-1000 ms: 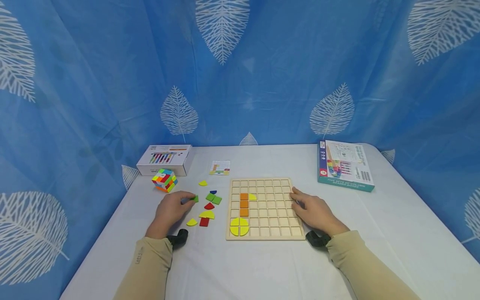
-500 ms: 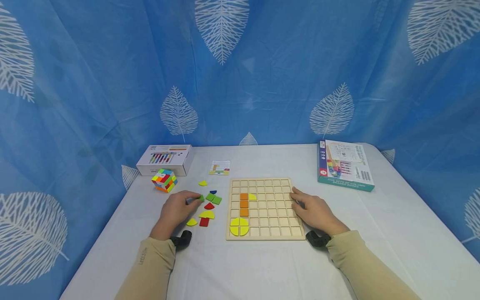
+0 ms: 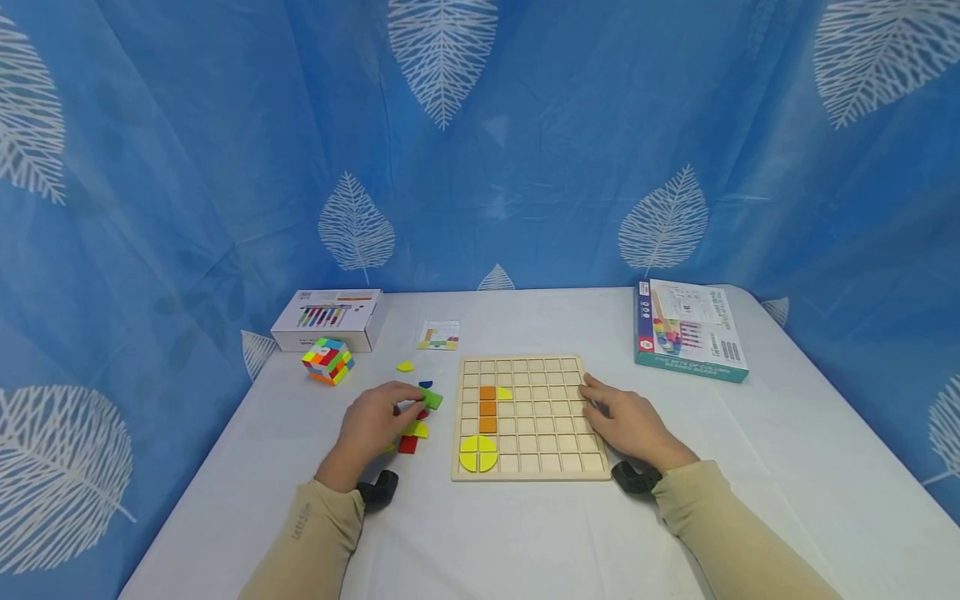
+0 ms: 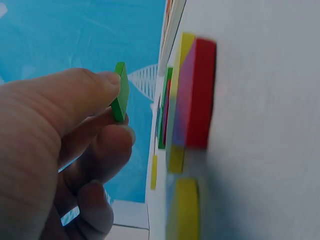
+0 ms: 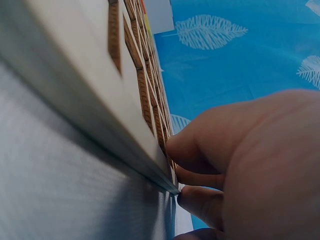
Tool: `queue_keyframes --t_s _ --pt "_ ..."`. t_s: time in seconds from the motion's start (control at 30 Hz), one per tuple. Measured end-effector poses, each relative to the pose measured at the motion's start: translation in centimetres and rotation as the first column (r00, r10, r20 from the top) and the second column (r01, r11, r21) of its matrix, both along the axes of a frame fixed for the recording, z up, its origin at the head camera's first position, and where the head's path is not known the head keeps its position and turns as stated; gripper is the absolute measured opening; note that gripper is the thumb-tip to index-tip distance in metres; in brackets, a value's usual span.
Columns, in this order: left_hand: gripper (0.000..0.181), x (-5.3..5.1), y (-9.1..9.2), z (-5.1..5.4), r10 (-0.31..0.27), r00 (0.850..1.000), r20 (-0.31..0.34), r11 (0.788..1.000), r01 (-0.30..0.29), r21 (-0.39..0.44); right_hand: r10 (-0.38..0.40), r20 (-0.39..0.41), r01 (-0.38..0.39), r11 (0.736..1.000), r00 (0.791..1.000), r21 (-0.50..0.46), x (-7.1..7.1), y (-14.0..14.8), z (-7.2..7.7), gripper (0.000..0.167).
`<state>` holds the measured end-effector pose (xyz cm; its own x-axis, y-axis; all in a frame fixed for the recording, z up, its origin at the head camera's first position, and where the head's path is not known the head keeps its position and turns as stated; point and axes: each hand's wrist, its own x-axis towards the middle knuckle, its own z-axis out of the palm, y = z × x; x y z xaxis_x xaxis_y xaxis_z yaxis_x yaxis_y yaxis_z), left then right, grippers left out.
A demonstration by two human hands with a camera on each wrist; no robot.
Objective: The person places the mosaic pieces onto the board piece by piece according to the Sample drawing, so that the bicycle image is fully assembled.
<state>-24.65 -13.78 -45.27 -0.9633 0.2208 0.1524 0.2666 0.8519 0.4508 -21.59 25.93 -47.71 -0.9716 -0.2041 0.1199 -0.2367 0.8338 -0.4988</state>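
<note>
My left hand (image 3: 375, 425) pinches a green square tile (image 4: 120, 95) between thumb and fingers, raised off the table over the loose tiles. Another green tile (image 3: 435, 402) lies just beyond the fingertips. Below the hand are a red square tile (image 3: 407, 445) and a yellow tile (image 3: 422, 430), partly covered in the head view. My right hand (image 3: 626, 425) holds the right edge of the wooden grid board (image 3: 551, 417), thumb on the rim and fingers against its side. On the board, several orange squares (image 3: 487, 408) form a column, with a yellow quarter-circle tile (image 3: 505, 393) beside the top one.
Several yellow quarter tiles (image 3: 478, 454) form a circle at the board's lower left. A pattern card (image 3: 439, 335) lies behind the tiles. A colour puzzle cube (image 3: 327, 361) and white box (image 3: 327, 320) stand back left; a teal-edged box (image 3: 690, 331) lies back right.
My left hand has moved right with the green tile, coming over the loose tiles and covering some of them. The right hand and board stay put.
</note>
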Motion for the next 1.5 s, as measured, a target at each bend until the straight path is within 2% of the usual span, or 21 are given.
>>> queue_keyframes --t_s 0.2,0.47,0.63,0.8,1.03,1.13,1.37,1.5 --pt "0.026 0.6 1.1 -0.1 -0.059 0.997 -0.047 0.998 0.058 -0.023 0.001 0.006 -0.002 1.0 1.0 0.006 -0.1 0.0 0.0 0.046" --pt "0.027 1.3 2.4 -0.2 -0.121 0.99 -0.073 0.992 0.118 -0.047 0.003 -0.006 -0.003 1.0 1.0 0.014 -0.2 0.0 -0.2 0.046" --pt "0.026 1.8 3.1 -0.4 -0.168 0.98 -0.11 0.984 0.16 -0.073 -0.004 -0.005 0.004 1.0 1.0 0.02 -0.2 -0.1 -0.3 0.046" --pt "0.025 2.6 4.0 -0.4 -0.219 0.964 -0.149 0.974 0.206 -0.096 -0.002 -0.001 0.002 1.0 1.0 0.018 -0.2 -0.1 -0.2 0.046" --pt "0.021 2.9 5.1 -0.6 -0.3 0.932 -0.205 0.954 0.29 -0.078 -0.002 0.013 0.002 1.0 1.0 0.007 -0.1 0.1 -0.2 0.047" --pt "0.02 3.0 5.5 -0.7 -0.322 0.924 -0.207 0.947 0.315 -0.067 -0.009 0.019 0.009 1.0 1.0 0.008 0.0 0.2 -0.2 0.048" --pt "0.02 3.4 6.4 -0.8 -0.35 0.923 -0.16 0.936 0.338 -0.1 -0.012 0.026 0.011 1.0 1.0 0.005 -0.1 0.1 -0.2 0.048" --pt "0.022 3.7 6.8 -0.8 -0.384 0.911 -0.146 0.921 0.369 -0.123 -0.015 0.019 0.015 1.0 1.0 0.01 -0.1 -0.1 0.0 0.047"
